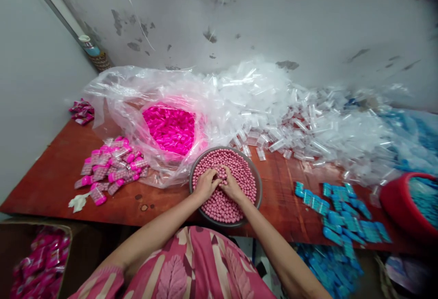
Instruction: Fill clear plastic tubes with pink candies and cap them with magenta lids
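Observation:
A round dark bowl (259, 185) full of pink beads (227, 205) stands at the table's front edge. Over the beads, my left hand (205, 184) and my right hand (232, 185) meet, fingers curled and thumbs close together. Between them shows what looks like a small clear container (221, 172) with pink beads in it; the fingers partly cover it. Left of the bowl lies a pile of clear bottles with pink caps (112, 166), filled with beads. Behind the bowl, an opened plastic bag (119, 89) holds bright pink caps (171, 128).
Many empty clear containers (273, 128) are heaped along the wall. Blue-capped bottles (345, 217) lie to the right, beside a red tub (393, 194) of blue pieces. A cardboard box (70, 253) with pink packs is at lower left. A flask (92, 51) stands in the corner.

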`<state>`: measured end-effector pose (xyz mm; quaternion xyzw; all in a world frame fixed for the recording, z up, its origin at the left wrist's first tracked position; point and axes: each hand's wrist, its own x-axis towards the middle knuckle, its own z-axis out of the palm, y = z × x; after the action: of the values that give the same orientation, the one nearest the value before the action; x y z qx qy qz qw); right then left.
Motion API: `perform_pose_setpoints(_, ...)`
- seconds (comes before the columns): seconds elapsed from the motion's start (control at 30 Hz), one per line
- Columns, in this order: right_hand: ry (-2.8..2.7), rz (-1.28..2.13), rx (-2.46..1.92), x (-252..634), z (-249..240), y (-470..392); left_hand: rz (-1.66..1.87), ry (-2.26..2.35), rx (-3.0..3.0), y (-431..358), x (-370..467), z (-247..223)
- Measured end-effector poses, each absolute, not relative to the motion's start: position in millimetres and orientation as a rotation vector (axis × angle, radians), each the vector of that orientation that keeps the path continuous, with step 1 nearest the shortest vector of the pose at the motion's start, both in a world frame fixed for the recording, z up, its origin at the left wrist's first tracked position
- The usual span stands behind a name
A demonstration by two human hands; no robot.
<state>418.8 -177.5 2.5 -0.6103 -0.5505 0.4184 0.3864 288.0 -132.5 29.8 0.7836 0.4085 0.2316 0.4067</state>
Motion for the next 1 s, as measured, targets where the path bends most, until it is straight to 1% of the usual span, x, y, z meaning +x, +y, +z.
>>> perform_pose_setpoints(0.1, -1.491, 1.084, -1.633, 427.4, 14.3, -182.7, 0.55, 0.967, 1.902, -128.9, 285.1, 31.7)
perform_pose_setpoints(0.17, -1.613, 1.012, -1.634, 437.5, 29.3, -186.0, 0.565, 0.914, 1.804, -125.2, 280.9, 35.2)
perform_pose_setpoints(0.23, -1.727, 0.941, -1.588, 447.0, 47.2, -187.5, 0.594, 0.839, 1.697, -120.2, 276.8, 39.1)
perform_pose_setpoints(0.33, -1.819, 0.928, -1.483, 453.5, 71.0, -185.5, 0.581, 0.693, 1.555, -112.2, 272.9, 43.9)
perform_pose_setpoints(0.43, -1.898, 0.876, -1.402, 450.9, 84.4, -180.6, 0.53, 0.617, 1.452, -107.0, 271.4, 47.2)
perform_pose_setpoints(0.6, -1.931, 0.844, -1.407, 444.4, 91.2, -175.6, 0.488, 0.627, 1.27, -104.1, 269.3, 49.0)
perform_pose_setpoints(1.0, -1.849, 1.109, -1.583, 434.3, 92.6, -168.8, 0.488, 0.63, 1.231, -101.7, 259.9, 41.6)
